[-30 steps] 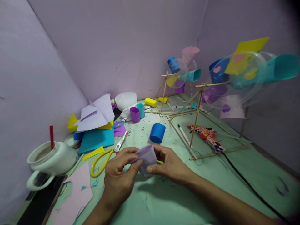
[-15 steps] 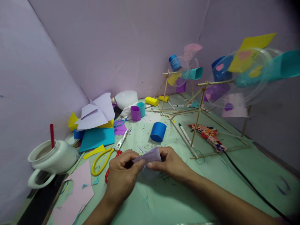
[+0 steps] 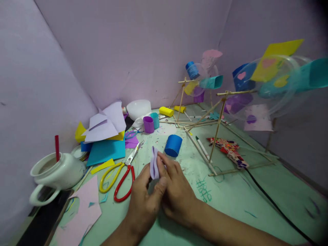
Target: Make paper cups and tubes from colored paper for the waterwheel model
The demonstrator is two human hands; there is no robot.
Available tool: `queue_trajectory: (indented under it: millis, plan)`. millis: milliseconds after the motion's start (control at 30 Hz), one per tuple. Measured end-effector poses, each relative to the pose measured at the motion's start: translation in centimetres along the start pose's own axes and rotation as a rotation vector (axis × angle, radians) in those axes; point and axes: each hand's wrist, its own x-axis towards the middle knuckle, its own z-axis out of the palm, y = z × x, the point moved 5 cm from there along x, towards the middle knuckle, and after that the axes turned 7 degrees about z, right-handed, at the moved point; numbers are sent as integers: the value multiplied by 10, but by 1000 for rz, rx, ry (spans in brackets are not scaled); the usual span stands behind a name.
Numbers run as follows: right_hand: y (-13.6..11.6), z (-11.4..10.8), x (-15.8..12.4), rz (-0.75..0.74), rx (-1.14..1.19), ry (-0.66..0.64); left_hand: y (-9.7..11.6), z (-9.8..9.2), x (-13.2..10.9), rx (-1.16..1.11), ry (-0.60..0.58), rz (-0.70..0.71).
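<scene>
Both hands meet above the front middle of the table around a folded piece of lavender paper (image 3: 154, 163), its narrow end tilted up. My left hand (image 3: 146, 196) grips it from the left with the thumb across the near side. From the right, my right hand (image 3: 175, 186) pinches it with fingertips near its upper edge. The paper's lower part is hidden by the fingers. Just beyond the hands lies a blue paper tube (image 3: 173, 145). To the left of my left hand rest scissors (image 3: 127, 171) with one yellow and one red handle.
Left stand a white pot (image 3: 61, 172) and stacked coloured paper (image 3: 106, 150). Pink paper scraps (image 3: 82, 208) lie in front. Stick frames (image 3: 217, 130) carrying paper wheels rise on the right, with a patterned glue gun (image 3: 228, 150) and its black cord (image 3: 271, 201). Purple (image 3: 148, 125) and teal (image 3: 155, 120) tubes stand behind.
The lavender paper has turned from lying sideways to pointing upward, its end now facing me. My right hand has moved left, close against my left hand.
</scene>
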Motion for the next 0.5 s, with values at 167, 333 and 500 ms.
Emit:
queue_trajectory:
  millis: [167,333,500]
  plan:
    - [-2,-14,3,14,171,-18,-5,-19,9,23,131,-95]
    - [39,-32,18,457,468,-12,-3,-20,15,-84,-99,-102]
    - [50,3,9,781,1029,-526,-2,-16,14,15,-173,-51]
